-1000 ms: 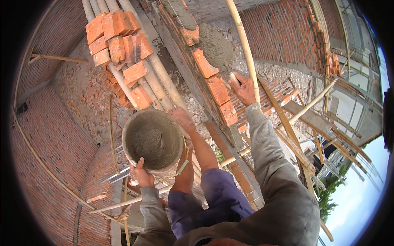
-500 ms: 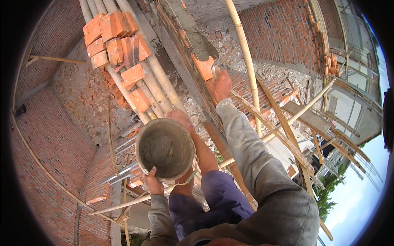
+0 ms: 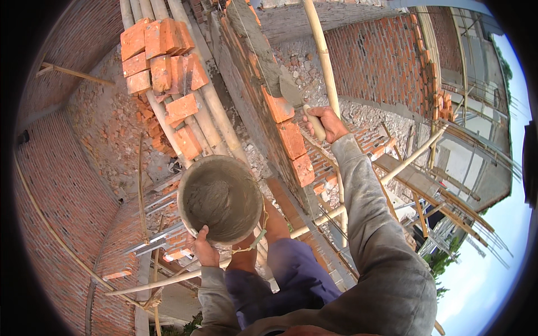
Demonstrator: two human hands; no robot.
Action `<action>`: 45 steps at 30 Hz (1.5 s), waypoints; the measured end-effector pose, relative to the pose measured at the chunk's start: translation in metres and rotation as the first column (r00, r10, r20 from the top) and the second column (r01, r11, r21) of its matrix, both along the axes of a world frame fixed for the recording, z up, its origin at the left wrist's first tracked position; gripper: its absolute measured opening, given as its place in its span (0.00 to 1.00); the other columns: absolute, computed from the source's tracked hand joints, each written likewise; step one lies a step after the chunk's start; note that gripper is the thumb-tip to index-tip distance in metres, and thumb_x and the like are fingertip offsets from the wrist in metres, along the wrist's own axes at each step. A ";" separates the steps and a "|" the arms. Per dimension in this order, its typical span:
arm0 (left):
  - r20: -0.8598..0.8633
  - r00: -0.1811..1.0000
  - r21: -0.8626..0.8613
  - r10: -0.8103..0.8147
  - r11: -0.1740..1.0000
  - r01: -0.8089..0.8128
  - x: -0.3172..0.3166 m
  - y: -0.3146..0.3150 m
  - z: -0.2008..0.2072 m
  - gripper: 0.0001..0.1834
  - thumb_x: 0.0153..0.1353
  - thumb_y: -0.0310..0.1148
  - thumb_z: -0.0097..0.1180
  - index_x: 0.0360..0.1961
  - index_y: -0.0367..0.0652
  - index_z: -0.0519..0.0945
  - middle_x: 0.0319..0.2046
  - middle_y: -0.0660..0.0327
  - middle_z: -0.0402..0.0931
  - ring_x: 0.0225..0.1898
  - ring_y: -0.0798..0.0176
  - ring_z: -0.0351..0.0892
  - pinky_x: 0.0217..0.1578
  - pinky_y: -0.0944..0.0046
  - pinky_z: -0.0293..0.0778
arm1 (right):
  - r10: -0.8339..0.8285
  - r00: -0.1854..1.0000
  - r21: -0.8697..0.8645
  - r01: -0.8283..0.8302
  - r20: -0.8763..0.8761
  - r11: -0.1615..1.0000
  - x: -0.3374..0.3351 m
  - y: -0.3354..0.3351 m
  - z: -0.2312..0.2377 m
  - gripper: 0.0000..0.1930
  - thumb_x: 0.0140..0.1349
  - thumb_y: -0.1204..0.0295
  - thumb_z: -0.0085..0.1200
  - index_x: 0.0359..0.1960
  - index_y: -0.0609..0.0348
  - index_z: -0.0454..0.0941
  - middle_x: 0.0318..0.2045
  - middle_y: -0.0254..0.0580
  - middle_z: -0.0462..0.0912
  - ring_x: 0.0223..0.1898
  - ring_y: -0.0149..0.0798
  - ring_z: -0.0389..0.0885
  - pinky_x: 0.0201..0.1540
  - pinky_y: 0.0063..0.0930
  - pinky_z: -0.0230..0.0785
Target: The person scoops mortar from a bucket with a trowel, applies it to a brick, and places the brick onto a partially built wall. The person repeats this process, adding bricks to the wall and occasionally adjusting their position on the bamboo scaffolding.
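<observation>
My left hand point(image 3: 206, 247) grips the near rim of a round bucket point(image 3: 180, 204) of wet grey mortar point(image 3: 216, 203), thumb over the edge. In my right hand point(image 3: 329, 123), the fingers wrap round the pale handle of a trowel point(image 3: 290, 89). Its grey blade lies at the right side of the wall top, by the end of a mortar bed point(image 3: 255, 50) and against an orange brick point(image 3: 279, 107). Nearer to me along the same wall, two more bricks point(image 3: 292, 140) show bare tops. A thin string runs along the wall.
Stacked loose bricks point(image 3: 159, 50) rest on bamboo poles point(image 3: 216, 106) left of the wall. An upright bamboo pole point(image 3: 324, 56) stands just beyond my right hand. Rubble point(image 3: 92, 123) lies far below at left, and more scaffolding point(image 3: 414, 154) crosses at right.
My right hand has moved right and slightly down with the trowel, uncovering the bricks nearer to me. The trowel blade now shows fully. My left hand keeps its hold on the bucket.
</observation>
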State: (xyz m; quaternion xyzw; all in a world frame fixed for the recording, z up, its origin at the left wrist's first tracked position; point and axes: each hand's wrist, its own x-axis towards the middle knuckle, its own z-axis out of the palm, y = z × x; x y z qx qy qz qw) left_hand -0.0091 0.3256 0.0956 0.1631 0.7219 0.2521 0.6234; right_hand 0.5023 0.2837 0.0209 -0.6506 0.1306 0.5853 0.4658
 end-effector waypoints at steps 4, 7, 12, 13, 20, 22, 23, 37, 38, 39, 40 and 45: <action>-0.002 1.000 0.035 -0.009 0.999 0.009 0.002 0.007 0.001 0.20 0.58 0.16 0.60 0.52 0.34 0.84 0.48 0.57 0.86 0.45 0.61 0.84 0.55 0.58 0.78 | 0.018 0.992 0.068 -0.009 -0.127 0.998 0.041 0.075 -0.010 0.11 0.73 0.70 0.50 0.46 0.68 0.76 0.32 0.41 0.82 0.24 0.31 0.79 0.21 0.28 0.73; -0.013 1.000 0.067 -0.013 0.998 0.014 -0.005 0.007 0.001 0.17 0.58 0.16 0.61 0.50 0.33 0.85 0.47 0.57 0.87 0.44 0.62 0.83 0.54 0.59 0.77 | 0.410 0.805 -0.155 -0.382 0.428 0.911 0.051 0.105 -0.004 0.14 0.71 0.67 0.54 0.38 0.69 0.81 0.28 0.41 0.83 0.25 0.33 0.81 0.24 0.32 0.73; -0.043 0.997 0.120 -0.065 0.990 0.070 -0.017 0.010 0.004 0.16 0.58 0.17 0.60 0.49 0.33 0.85 0.45 0.59 0.87 0.43 0.64 0.83 0.52 0.60 0.78 | 0.618 0.506 -0.403 -0.476 0.601 0.781 0.053 0.086 0.037 0.12 0.68 0.69 0.57 0.31 0.67 0.84 0.22 0.36 0.81 0.20 0.29 0.77 0.24 0.29 0.69; -0.051 0.997 0.101 -0.061 0.993 0.066 -0.017 0.012 0.004 0.17 0.58 0.17 0.60 0.49 0.32 0.85 0.45 0.59 0.87 0.43 0.64 0.83 0.52 0.60 0.78 | 0.545 0.627 -0.311 -0.451 0.557 0.836 0.048 0.073 0.047 0.11 0.68 0.70 0.57 0.32 0.66 0.84 0.23 0.35 0.81 0.21 0.28 0.77 0.24 0.28 0.69; 0.095 0.995 0.208 -0.035 0.978 0.014 0.001 0.057 0.010 0.13 0.57 0.16 0.59 0.43 0.33 0.85 0.41 0.61 0.86 0.39 0.68 0.81 0.47 0.64 0.77 | 0.527 0.674 -0.064 -0.583 0.518 0.810 -0.057 -0.031 0.138 0.09 0.67 0.74 0.58 0.45 0.64 0.83 0.31 0.35 0.83 0.30 0.28 0.79 0.34 0.27 0.71; 0.047 0.990 0.255 -0.130 0.960 0.114 0.018 0.073 0.014 0.08 0.56 0.18 0.61 0.38 0.34 0.84 0.35 0.64 0.84 0.33 0.71 0.76 0.39 0.65 0.74 | 0.711 0.414 -0.140 -0.803 0.568 0.580 -0.091 -0.028 0.152 0.12 0.64 0.77 0.59 0.48 0.64 0.81 0.31 0.41 0.83 0.29 0.35 0.81 0.34 0.30 0.73; -0.037 0.974 0.236 -0.223 0.945 0.225 0.028 0.085 0.016 0.05 0.55 0.18 0.60 0.34 0.34 0.83 0.31 0.66 0.82 0.32 0.73 0.74 0.35 0.66 0.71 | 0.746 0.184 -0.221 -0.886 0.640 0.408 -0.108 -0.018 0.152 0.14 0.63 0.79 0.60 0.50 0.64 0.79 0.30 0.44 0.83 0.27 0.39 0.81 0.34 0.32 0.73; -0.244 0.802 0.498 -0.545 0.639 0.586 0.099 0.183 0.044 0.03 0.52 0.19 0.56 0.29 0.34 0.75 0.26 0.73 0.67 0.29 0.75 0.61 0.29 0.67 0.60 | 0.415 -0.570 -0.698 -0.654 0.709 0.293 -0.204 0.054 0.122 0.12 0.53 0.72 0.64 0.37 0.66 0.84 0.35 0.41 0.76 0.37 0.43 0.81 0.28 0.38 0.74; -0.257 0.783 0.478 -0.566 0.630 0.612 0.103 0.185 0.046 0.03 0.52 0.20 0.56 0.29 0.34 0.75 0.25 0.73 0.67 0.29 0.75 0.61 0.29 0.67 0.60 | 0.409 -0.641 -0.759 -0.575 0.649 0.304 -0.191 0.071 0.118 0.12 0.52 0.72 0.65 0.37 0.66 0.84 0.34 0.41 0.76 0.36 0.42 0.81 0.27 0.37 0.74; -0.267 0.762 0.457 -0.590 0.619 0.639 0.108 0.185 0.049 0.03 0.52 0.20 0.56 0.29 0.34 0.74 0.25 0.73 0.67 0.28 0.74 0.61 0.28 0.66 0.60 | 0.325 -0.722 -0.785 -0.497 0.611 0.370 -0.184 0.086 0.113 0.11 0.52 0.72 0.65 0.36 0.66 0.84 0.33 0.41 0.77 0.34 0.41 0.81 0.26 0.37 0.73; -0.315 0.737 0.506 -0.598 0.551 0.663 0.117 0.183 0.050 0.04 0.52 0.20 0.55 0.27 0.34 0.72 0.22 0.70 0.65 0.27 0.74 0.60 0.27 0.65 0.60 | 0.400 -0.738 -0.839 -0.468 0.543 0.277 -0.181 0.100 0.105 0.10 0.51 0.73 0.66 0.34 0.64 0.84 0.33 0.41 0.77 0.34 0.41 0.81 0.25 0.37 0.72; -0.476 0.635 0.540 -0.609 0.367 0.757 0.135 0.182 0.060 0.04 0.52 0.19 0.55 0.27 0.35 0.73 0.23 0.69 0.64 0.28 0.74 0.59 0.28 0.66 0.59 | 0.502 -0.807 -0.888 -0.436 0.312 -0.149 -0.218 0.101 0.116 0.05 0.49 0.73 0.67 0.28 0.58 0.86 0.31 0.43 0.80 0.34 0.39 0.82 0.23 0.36 0.70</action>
